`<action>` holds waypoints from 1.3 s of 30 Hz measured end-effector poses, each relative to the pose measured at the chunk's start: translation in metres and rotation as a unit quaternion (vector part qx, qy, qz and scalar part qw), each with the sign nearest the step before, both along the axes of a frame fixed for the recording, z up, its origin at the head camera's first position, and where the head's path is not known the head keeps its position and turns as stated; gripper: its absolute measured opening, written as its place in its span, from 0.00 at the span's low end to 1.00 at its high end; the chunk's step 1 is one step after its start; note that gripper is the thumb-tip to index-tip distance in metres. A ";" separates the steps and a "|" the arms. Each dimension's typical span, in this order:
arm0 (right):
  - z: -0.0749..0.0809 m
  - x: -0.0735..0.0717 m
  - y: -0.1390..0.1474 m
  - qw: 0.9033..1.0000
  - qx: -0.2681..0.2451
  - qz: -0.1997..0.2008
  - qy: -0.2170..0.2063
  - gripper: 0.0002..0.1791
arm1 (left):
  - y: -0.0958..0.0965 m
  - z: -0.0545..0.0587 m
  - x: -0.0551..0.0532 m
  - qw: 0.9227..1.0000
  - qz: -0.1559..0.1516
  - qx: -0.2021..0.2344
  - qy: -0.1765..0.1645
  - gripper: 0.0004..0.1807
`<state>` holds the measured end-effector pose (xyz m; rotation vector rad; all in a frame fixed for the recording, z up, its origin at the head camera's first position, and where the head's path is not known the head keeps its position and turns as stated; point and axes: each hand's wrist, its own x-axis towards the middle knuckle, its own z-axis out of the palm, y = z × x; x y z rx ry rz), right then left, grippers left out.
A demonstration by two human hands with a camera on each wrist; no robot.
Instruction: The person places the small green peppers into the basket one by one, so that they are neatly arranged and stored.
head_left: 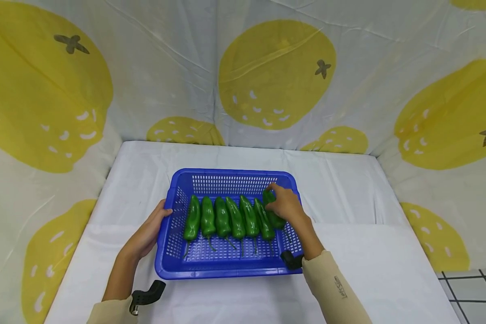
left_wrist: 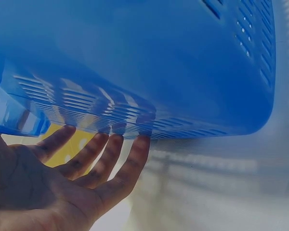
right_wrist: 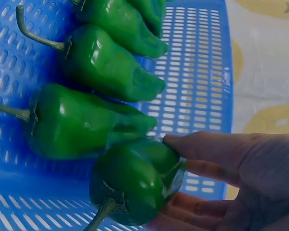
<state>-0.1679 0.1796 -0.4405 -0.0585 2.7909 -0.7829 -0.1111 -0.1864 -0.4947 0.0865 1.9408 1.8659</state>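
Observation:
A blue perforated plastic basket (head_left: 231, 275) holds several glossy green peppers (head_left: 222, 217), lined up side by side with stems toward the person. My left hand (head_left: 147, 231) holds the basket's left side, its thumb over the rim. In the left wrist view, the fingers (left_wrist: 137, 149) of that hand touch the outer wall. At the row's right end, my right hand (head_left: 286, 204) grips the last green pepper (right_wrist: 130, 183) near its tip, between thumb and fingers. This pepper lies tilted beside its neighbour (right_wrist: 82, 122), and its stem points away from the hand.
The basket stands on a table covered with white cloth (head_left: 348, 252). Behind and at both sides hang white curtains with yellow fruit prints (head_left: 275, 72). Black camera mounts (head_left: 149, 294) sit at the wrists. White tiles (head_left: 474, 288) show at the lower right.

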 end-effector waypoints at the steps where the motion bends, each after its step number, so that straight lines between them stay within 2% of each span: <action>1: -0.001 -0.001 0.000 1.000 0.001 0.001 -0.004 0.28 | 0.000 0.000 0.000 1.000 0.001 0.000 0.000 0.32; 9: -0.006 -0.003 0.000 0.999 0.027 0.000 -0.017 0.29 | 0.004 -0.002 -0.001 1.000 -0.001 0.001 0.000 0.32; 18: -0.002 0.000 -0.001 0.998 0.050 -0.005 -0.033 0.29 | 0.006 -0.003 -0.004 1.000 -0.006 0.005 -0.001 0.32; 27: 0.011 0.007 0.000 0.997 0.076 0.019 0.003 0.26 | 0.003 -0.004 -0.007 1.000 -0.008 0.003 0.001 0.32; 39: 0.024 0.011 0.003 0.999 0.021 0.045 0.010 0.25 | -0.006 -0.002 -0.008 1.000 -0.002 -0.021 0.004 0.32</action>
